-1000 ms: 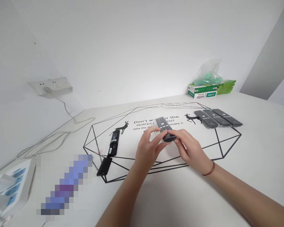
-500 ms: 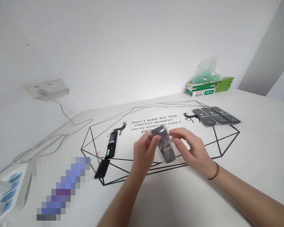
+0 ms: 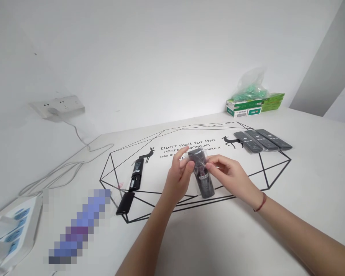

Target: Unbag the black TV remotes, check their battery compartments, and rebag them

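Note:
A dark remote control in clear plastic wrap point(image 3: 204, 178) is between my hands over the middle of the table, its label side facing up. My left hand point(image 3: 178, 174) pinches the wrap at the remote's upper left with thumb and finger, its index finger raised. At the right edge, my right hand point(image 3: 232, 176) closes thumb and fingers on the wrap. To the left lies an open black remote point(image 3: 136, 174), with a separate black cover point(image 3: 125, 203) just below it. Three wrapped remotes point(image 3: 261, 141) rest side by side at the right.
Green and white boxes point(image 3: 244, 108) with a plastic bag point(image 3: 251, 86) on top stand at the back right. Cables point(image 3: 66, 165) run along the left from a wall socket point(image 3: 60, 105). A power strip point(image 3: 20, 230) and a blurred-out object point(image 3: 83, 226) are at the front left.
The wrapped remote's top has swung clear of my left fingers, showing more of its back. My left index finger has lifted, and my right fingers have closed in on the wrap.

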### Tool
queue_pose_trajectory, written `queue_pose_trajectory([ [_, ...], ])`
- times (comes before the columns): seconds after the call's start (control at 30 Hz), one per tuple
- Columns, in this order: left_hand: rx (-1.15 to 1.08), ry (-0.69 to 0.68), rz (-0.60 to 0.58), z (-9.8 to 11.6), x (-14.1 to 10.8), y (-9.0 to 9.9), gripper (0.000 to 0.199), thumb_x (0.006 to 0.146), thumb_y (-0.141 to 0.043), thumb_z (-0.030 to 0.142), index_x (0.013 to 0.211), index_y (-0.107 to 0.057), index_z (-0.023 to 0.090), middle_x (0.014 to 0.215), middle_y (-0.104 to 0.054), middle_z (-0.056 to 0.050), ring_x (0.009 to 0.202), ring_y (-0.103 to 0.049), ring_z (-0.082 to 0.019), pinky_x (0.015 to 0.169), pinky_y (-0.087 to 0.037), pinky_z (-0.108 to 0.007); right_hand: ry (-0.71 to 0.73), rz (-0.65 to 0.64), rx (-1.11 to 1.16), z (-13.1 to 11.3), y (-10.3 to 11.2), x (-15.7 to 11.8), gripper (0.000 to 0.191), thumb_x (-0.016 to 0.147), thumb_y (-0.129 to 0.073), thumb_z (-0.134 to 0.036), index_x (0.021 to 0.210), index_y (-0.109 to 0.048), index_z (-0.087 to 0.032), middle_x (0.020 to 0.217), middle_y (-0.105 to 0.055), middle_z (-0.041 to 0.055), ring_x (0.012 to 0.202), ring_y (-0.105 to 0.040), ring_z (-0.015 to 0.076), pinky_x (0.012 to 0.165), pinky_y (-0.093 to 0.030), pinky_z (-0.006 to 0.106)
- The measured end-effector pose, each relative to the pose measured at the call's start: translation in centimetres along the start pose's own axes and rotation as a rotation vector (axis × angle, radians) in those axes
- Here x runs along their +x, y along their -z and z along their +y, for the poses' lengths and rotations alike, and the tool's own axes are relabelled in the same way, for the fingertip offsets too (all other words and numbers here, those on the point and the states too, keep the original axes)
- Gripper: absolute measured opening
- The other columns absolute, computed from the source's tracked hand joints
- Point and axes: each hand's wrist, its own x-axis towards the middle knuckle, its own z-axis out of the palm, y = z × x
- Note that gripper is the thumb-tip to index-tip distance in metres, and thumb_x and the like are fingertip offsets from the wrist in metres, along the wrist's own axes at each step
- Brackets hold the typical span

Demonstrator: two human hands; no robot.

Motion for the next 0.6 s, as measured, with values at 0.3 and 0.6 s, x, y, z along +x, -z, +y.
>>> queue_pose_trajectory([
  [0.3,-0.156,0.055,-0.064,0.65,-0.15,-0.36,0.043,0.09,-0.05,0.039,0.129,-0.041,0.025,0.124,-0.061,-0.012,0.097,-0.067,-0.02,0.081,-0.056,-0.035,0.088,0.077,-0.131,0.68,-0.07,-0.11,0.02,0.088,-0.054,-0.04,0.084,-0.058,-0.022,0.082,-0.067,0.0042,0.074,-0.064,0.0179,0.066,-0.055,0.03],
  [0.6,-0.039,0.003,-0.102,0.49,-0.07,0.18,0.043,0.092,-0.046,0.032,0.133,-0.041,0.023,0.1,-0.07,-0.007,0.103,-0.064,-0.023,0.084,-0.056,-0.038,0.034,0.043,-0.077,0.81,-0.15,-0.12,0.019,0.088,-0.054,-0.041,0.09,-0.055,-0.022,0.091,-0.062,0.0043,0.082,-0.062,0.0176,0.07,-0.055,0.03],
])
